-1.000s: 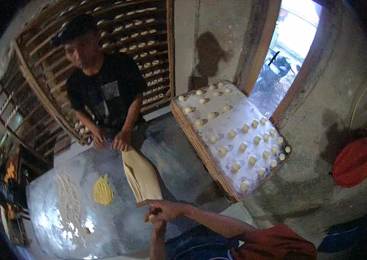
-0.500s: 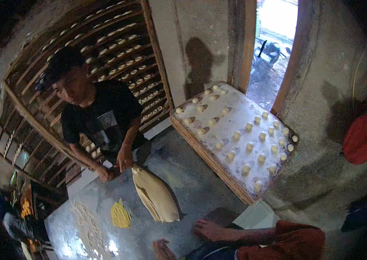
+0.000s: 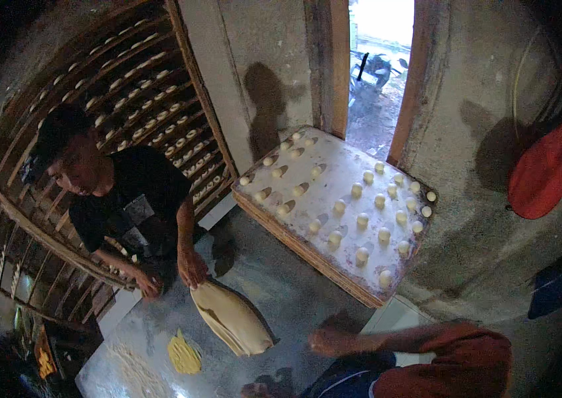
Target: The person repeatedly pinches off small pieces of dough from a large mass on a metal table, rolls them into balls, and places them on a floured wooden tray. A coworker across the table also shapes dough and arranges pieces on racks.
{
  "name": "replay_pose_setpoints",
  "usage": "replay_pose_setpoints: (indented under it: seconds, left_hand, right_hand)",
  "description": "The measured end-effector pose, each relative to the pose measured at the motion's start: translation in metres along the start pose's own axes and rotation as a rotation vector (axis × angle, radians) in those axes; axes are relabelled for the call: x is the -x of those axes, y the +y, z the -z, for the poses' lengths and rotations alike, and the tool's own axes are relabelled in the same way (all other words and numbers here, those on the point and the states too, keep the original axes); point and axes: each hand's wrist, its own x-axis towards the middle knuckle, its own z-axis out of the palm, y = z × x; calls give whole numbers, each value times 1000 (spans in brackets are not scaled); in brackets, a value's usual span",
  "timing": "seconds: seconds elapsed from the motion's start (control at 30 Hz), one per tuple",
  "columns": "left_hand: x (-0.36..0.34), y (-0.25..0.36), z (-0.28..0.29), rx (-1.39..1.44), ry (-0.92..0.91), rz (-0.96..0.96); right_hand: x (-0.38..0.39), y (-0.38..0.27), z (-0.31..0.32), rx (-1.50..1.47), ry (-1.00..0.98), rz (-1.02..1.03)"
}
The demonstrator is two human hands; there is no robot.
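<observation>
My right hand [image 3: 327, 341], below a red sleeve, is low right over the grey table [image 3: 115, 335], to the right of a long folded sheet of pale dough [image 3: 228, 317] and apart from it; motion blurs its fingers. My left hand [image 3: 261, 388] is partly in view at the lower edge, below the dough, its fingers unclear. A co-worker in a dark T-shirt [image 3: 131, 205] grips the dough's upper end with one hand [image 3: 193, 270]; their other hand [image 3: 150, 285] is by the table's edge. Yellow paste [image 3: 184, 355] and whitish powder [image 3: 136, 368] lie left of the dough.
A stack of floured boards [image 3: 317, 268] holding several dough balls stands at the back right, beside a bright doorway [image 3: 377, 99]. A wooden rack [image 3: 121, 99] of shaped dough fills the left. A red item [image 3: 543, 169] hangs on the right wall; orange flame shows low left.
My hands have come down and apart from the dough's near end, which they were at a second ago. The co-worker leans lower, still at the dough's far end. The view has shifted.
</observation>
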Motion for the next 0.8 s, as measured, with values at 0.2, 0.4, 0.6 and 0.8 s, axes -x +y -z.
replay_pose_setpoints:
  seconds: [0.2,0.4,0.6,0.8]
  left_hand:
    - [-16,10,-7,3,-23,-31]
    - [-13,6,0,-3,-19,-15]
    - [-2,8,-4,-28,-5,-20]
    - [-18,6,2,-20,-14,-12]
  right_hand:
    - [-73,-65,40,171,8,-273]
    - [-13,32,30,41,103,29]
    - [-50,-33,5,20,109,-93]
    - [-22,42,32,76,205,-80]
